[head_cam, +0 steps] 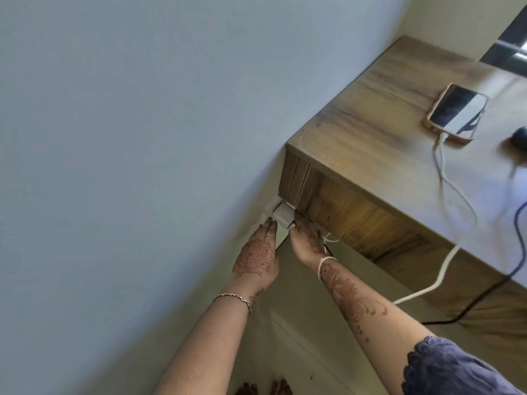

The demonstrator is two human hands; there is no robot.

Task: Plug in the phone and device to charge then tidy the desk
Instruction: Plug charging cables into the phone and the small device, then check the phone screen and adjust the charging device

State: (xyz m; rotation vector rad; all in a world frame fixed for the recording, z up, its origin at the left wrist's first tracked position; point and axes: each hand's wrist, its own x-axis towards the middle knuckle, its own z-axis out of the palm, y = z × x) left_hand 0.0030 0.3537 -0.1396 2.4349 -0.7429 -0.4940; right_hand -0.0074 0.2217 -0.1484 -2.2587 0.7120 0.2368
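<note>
Blue wall (142,109) meets the wooden desk (356,132) corner; just below it sits the white charger adapter (283,215), socket side hidden, small dark print on its face too blurred to read. Left hand (256,255) lays straight fingers against the adapter's left side; right hand (306,242) touches its right side, fingers tucked under the desk edge, grip can't be told. Phone (456,114), tan case, dark screen, lies up on the desk well apart, white cable (441,166) in its near end; dark blurred object (517,139) cut off at right.
</note>
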